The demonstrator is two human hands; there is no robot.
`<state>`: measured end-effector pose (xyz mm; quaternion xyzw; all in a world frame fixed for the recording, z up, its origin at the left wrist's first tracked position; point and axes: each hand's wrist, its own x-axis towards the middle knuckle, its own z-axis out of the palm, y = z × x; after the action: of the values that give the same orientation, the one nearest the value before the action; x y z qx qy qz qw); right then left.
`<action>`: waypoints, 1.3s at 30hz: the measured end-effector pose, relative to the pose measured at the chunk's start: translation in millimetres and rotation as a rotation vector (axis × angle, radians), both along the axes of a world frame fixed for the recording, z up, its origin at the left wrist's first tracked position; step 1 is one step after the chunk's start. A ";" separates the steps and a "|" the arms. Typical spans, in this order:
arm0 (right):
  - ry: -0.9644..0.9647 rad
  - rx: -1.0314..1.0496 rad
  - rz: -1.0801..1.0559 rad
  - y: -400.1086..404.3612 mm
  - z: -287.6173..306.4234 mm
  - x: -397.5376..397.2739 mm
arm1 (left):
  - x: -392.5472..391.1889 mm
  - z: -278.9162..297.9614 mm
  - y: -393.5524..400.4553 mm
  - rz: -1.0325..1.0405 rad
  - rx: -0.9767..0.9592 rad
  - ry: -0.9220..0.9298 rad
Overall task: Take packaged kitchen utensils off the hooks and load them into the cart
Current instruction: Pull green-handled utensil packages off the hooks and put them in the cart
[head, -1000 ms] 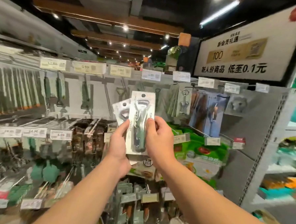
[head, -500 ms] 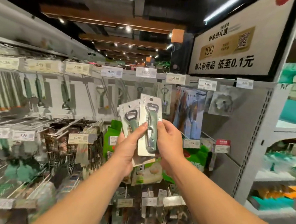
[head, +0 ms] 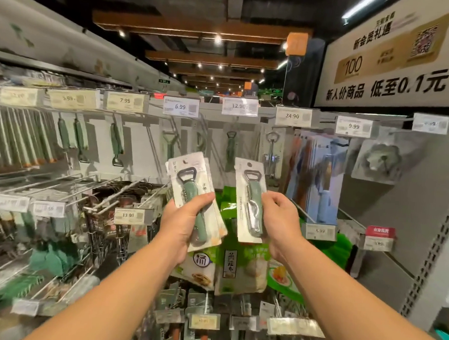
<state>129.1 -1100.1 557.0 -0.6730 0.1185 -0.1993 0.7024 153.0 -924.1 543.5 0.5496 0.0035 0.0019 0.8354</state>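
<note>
1. Left hand [head: 186, 227] grips a carded bottle opener [head: 191, 194], well below the 6.99 price tag [head: 180, 106].
2. Right hand [head: 280, 219] pinches a second carded opener [head: 251, 205], down-right of that tag.
3. Both packs are off their hooks; loading remains, cart unseen.

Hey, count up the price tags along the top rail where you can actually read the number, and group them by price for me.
5.99 tag: 1
7.99 tag: 1
6.99 tag: 1
12.90 tag: 1
24.90 tag: 1
9.99 tag: 1
Total readable: 6. The tags at both ends of the rail are too blurred to read.
</note>
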 end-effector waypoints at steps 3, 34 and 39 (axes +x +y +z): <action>0.004 0.111 0.081 2.9 8.6 14.2 | 25.5 3.6 8.1 0.023 0.011 0.006; -0.381 -0.150 0.151 -11.4 20.2 102.7 | 145.9 28.7 8.9 0.038 0.166 -0.061; -0.370 -0.172 0.103 -6.4 24.2 115.5 | 157.8 28.4 9.1 0.023 0.174 -0.080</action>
<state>244.6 -1106.6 581.2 -0.6877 -0.0643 -0.2927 0.6613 310.8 -915.0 571.9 0.6197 -0.0238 0.0339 0.7837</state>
